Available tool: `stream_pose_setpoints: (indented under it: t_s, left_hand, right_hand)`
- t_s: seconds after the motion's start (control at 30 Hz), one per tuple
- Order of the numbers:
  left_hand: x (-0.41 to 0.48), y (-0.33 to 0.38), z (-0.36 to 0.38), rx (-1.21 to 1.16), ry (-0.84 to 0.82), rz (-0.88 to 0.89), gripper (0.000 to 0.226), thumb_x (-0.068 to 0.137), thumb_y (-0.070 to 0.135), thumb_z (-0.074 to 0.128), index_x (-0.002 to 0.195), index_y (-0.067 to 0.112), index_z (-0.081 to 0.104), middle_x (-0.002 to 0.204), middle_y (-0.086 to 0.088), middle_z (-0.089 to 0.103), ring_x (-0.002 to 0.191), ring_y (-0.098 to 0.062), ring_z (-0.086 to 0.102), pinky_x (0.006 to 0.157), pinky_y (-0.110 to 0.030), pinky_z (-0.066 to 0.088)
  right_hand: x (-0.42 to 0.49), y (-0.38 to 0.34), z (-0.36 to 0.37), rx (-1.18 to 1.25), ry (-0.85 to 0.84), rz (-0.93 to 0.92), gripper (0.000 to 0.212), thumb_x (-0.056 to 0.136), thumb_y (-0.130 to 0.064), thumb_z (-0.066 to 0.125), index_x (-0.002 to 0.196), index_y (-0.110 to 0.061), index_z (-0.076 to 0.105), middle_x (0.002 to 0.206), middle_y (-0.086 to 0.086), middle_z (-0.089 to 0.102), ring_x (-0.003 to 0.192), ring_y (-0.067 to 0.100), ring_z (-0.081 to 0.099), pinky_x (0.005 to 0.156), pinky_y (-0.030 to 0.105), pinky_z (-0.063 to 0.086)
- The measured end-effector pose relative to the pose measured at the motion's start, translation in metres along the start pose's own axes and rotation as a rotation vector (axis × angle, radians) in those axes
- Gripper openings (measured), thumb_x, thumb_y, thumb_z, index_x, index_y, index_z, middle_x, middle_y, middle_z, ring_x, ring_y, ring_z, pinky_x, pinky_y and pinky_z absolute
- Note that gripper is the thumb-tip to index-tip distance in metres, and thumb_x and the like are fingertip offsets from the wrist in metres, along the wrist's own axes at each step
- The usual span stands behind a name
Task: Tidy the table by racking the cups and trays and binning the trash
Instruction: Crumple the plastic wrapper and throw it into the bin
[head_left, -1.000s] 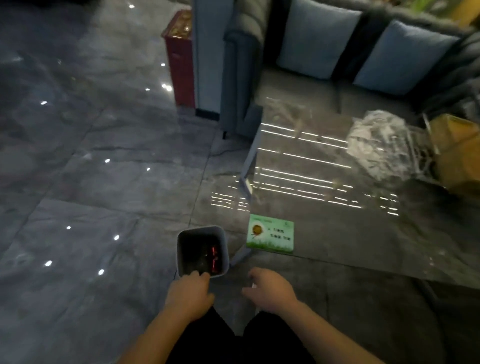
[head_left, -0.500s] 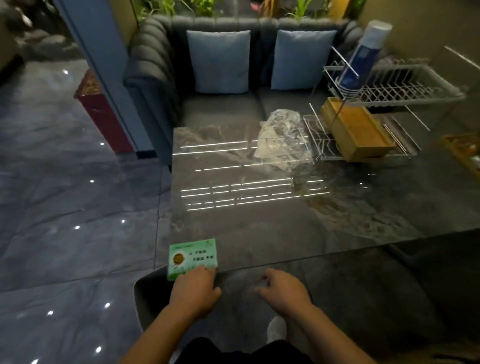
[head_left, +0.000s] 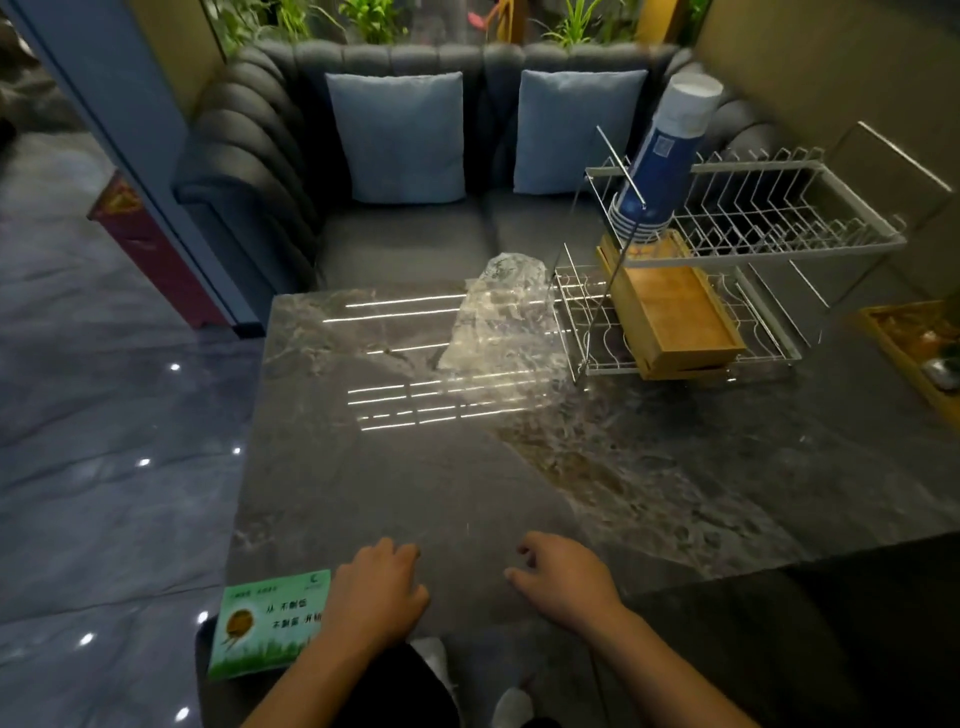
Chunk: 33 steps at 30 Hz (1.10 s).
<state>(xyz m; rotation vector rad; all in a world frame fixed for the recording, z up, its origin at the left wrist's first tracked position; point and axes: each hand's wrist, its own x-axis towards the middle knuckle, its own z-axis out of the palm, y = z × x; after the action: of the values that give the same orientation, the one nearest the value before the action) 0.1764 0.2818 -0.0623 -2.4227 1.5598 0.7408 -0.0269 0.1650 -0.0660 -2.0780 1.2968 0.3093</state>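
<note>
Near left: green card (head_left: 270, 626) at the table (head_left: 395, 483) corner. Left hand (head_left: 375, 592) and right hand (head_left: 566, 577) rest empty, fingers loosely spread. Far right: plastic wrap (head_left: 501, 322), wire rack (head_left: 737, 244) holding stacked cups (head_left: 660, 171) and wooden trays (head_left: 675, 312).

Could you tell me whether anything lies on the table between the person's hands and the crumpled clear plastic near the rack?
Nothing visible does. The left hand and right hand are at the near edge, and only bare tabletop runs up to the crumpled plastic. The green card lies left, off that path.
</note>
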Motion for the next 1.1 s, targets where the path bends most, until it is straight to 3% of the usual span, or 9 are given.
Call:
stream_pose_setpoints:
  t_s: [0.33,0.43,0.53,0.7,0.87,0.93,1.0,1.03,1.1]
  left_hand:
    - [0.07,-0.037,-0.016,-0.035,0.124,-0.06,0.045,0.087,0.05,0.045,0.126,0.027,0.051,0.129,-0.004,0.048,0.121,-0.026,0.044,0.094,-0.045,0.042]
    - [0.085,-0.045,-0.01,-0.047,0.096,-0.127,0.061,0.087,0.061,0.045,0.143,0.039,0.035,0.152,-0.007,0.03,0.141,-0.029,0.025,0.107,-0.062,0.028]
    - [0.096,-0.05,-0.004,-0.09,0.054,-0.185,0.072,0.084,0.07,0.045,0.148,0.05,0.018,0.162,-0.007,0.011,0.149,-0.033,0.005,0.108,-0.07,0.021]
    - [0.1,-0.05,0.002,-0.113,0.032,-0.234,0.077,0.08,0.071,0.049,0.146,0.053,0.014,0.162,-0.005,0.007,0.149,-0.033,0.001,0.108,-0.072,0.022]
    - [0.104,-0.05,0.0,-0.121,-0.001,-0.257,0.08,0.076,0.071,0.055,0.144,0.055,0.015,0.161,-0.004,0.006,0.147,-0.033,0.002,0.107,-0.072,0.023]
    - [0.105,-0.052,0.0,-0.122,-0.017,-0.25,0.081,0.076,0.071,0.054,0.144,0.056,0.012,0.162,-0.004,0.003,0.148,-0.033,0.0,0.108,-0.071,0.023]
    - [0.104,-0.054,0.001,-0.124,-0.039,-0.234,0.083,0.077,0.07,0.054,0.145,0.058,0.007,0.162,-0.002,-0.001,0.149,-0.032,-0.003,0.11,-0.07,0.022]
    - [0.104,-0.056,0.001,-0.118,-0.047,-0.226,0.085,0.078,0.07,0.054,0.145,0.059,0.003,0.163,-0.001,-0.003,0.149,-0.032,-0.004,0.111,-0.069,0.021]
    - [0.105,-0.057,-0.001,-0.088,-0.07,-0.209,0.086,0.079,0.07,0.052,0.145,0.06,-0.003,0.164,-0.001,-0.006,0.149,-0.031,-0.007,0.112,-0.068,0.02]
  right_hand:
    - [0.087,-0.044,-0.062,-0.097,0.109,0.008,0.042,0.084,-0.042,0.061,0.122,-0.024,0.063,0.12,0.004,0.069,0.113,0.027,0.063,0.089,0.034,0.049]
    - [0.124,-0.057,-0.087,-0.13,0.184,-0.011,0.036,0.082,-0.034,0.059,0.115,-0.019,0.064,0.116,0.011,0.068,0.111,0.034,0.062,0.088,0.04,0.052]
    - [0.165,-0.063,-0.108,-0.187,0.247,-0.045,0.045,0.085,-0.033,0.06,0.127,-0.016,0.058,0.126,0.013,0.059,0.12,0.035,0.053,0.096,0.041,0.045]
    - [0.215,-0.07,-0.129,-0.304,0.356,-0.048,0.051,0.088,-0.027,0.061,0.138,-0.02,0.047,0.135,0.011,0.045,0.121,0.031,0.041,0.098,0.04,0.042]
    - [0.242,-0.072,-0.146,-0.395,0.642,-0.156,0.05,0.081,-0.05,0.068,0.117,-0.02,0.051,0.115,0.01,0.045,0.104,0.028,0.042,0.088,0.04,0.042]
    - [0.261,-0.072,-0.159,-0.35,0.519,-0.071,0.07,0.081,-0.063,0.063,0.139,-0.034,0.037,0.14,0.016,0.033,0.127,0.036,0.034,0.106,0.049,0.032]
    - [0.282,-0.069,-0.165,-0.347,0.244,0.002,0.079,0.084,-0.071,0.053,0.15,-0.047,0.017,0.163,0.011,-0.004,0.148,0.043,0.002,0.118,0.057,0.009]
    - [0.291,-0.066,-0.163,-0.331,0.131,0.016,0.074,0.086,-0.07,0.05,0.15,-0.046,0.02,0.165,0.008,-0.013,0.149,0.044,-0.007,0.118,0.06,0.008]
    - [0.298,-0.057,-0.153,-0.264,0.049,0.039,0.063,0.09,-0.062,0.051,0.146,-0.04,0.033,0.166,0.007,-0.005,0.149,0.045,-0.005,0.115,0.065,0.022]
